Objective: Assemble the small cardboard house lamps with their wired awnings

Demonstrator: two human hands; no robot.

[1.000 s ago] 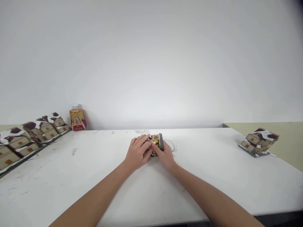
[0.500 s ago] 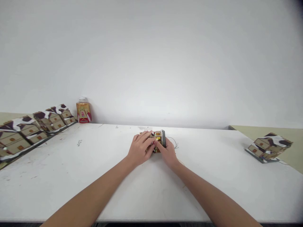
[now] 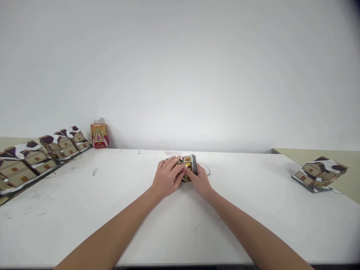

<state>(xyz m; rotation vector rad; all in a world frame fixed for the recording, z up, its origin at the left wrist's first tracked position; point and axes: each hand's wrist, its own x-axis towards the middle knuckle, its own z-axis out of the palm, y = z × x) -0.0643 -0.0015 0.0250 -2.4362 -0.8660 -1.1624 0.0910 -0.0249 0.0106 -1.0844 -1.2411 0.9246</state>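
A small model house [image 3: 187,160] lies on its side near the middle of the white table, its grey base facing right. My left hand [image 3: 166,176] is wrapped over the house's left part, hiding much of it. My right hand [image 3: 200,180] grips the base end, with the thumb on the house's front beside my left fingertips. Whatever small part may be between the fingertips is too small to make out. A thin dark wire [image 3: 208,168] curls out on the table just right of the house.
Several similar model houses [image 3: 21,174] with snowy roofs stand in a row along the left edge. A bottle [image 3: 99,134] with a red and gold label stands at the back left by the wall. Another house [image 3: 319,174] sits at the right edge of the table [image 3: 118,225].
The view has shifted very slightly. Both hands keep their hold on the house, with almost no movement.
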